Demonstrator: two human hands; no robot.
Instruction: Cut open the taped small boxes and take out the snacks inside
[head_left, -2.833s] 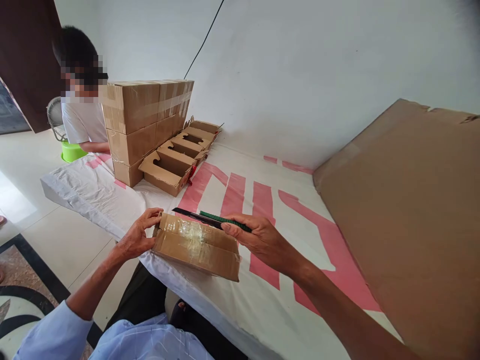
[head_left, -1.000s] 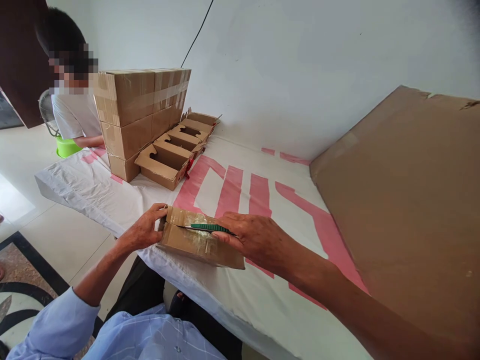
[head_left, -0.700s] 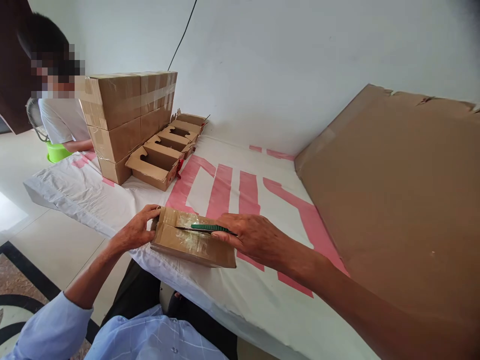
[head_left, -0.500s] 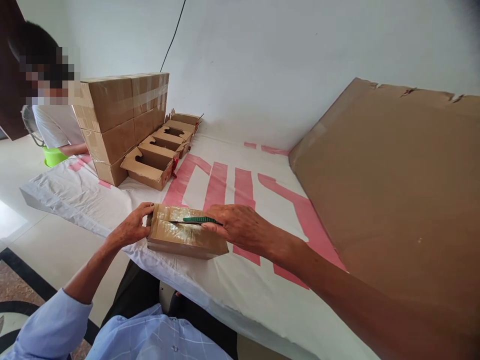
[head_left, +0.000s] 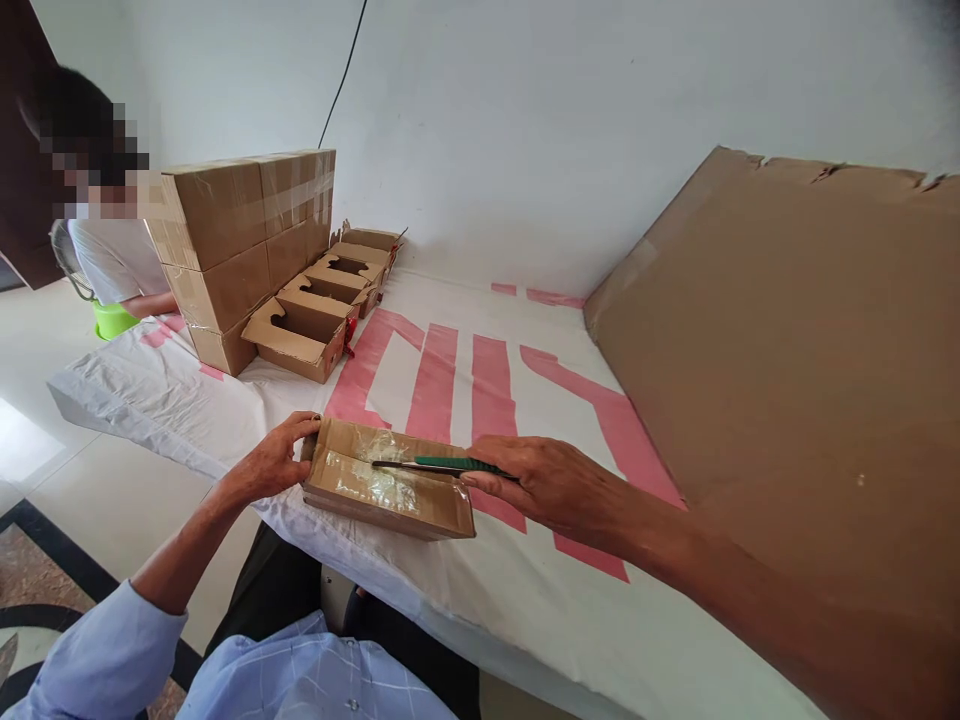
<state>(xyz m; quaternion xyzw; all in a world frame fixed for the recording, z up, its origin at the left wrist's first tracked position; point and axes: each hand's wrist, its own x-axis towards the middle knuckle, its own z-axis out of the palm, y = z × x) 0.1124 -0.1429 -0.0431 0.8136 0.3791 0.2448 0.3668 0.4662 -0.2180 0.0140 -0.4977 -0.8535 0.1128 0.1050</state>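
Note:
A small brown cardboard box (head_left: 390,515) lies at the near edge of the cloth-covered table, clear shiny tape across its top. My left hand (head_left: 276,460) grips the box's left end, thumb on the near side and fingers over the far corner. In my right hand (head_left: 517,478) is a green-handled utility knife (head_left: 450,465), closed in the fingers. Its blade points left and lies along the taped middle seam of the lid. Whether the blade tip is inside the seam is hard to make out.
Several stacked, taped cartons (head_left: 225,215) stand at the back left, with a row of open cardboard boxes (head_left: 300,335) beside them. A large cardboard sheet or carton (head_left: 787,350) rises at the right. Behind the stack sits another person (head_left: 112,250). White cloth with red markings (head_left: 495,375) covers the table.
My right hand has drawn the utility knife to the right along the box's top seam. The box and my left hand have shifted slightly right and nearer in view.

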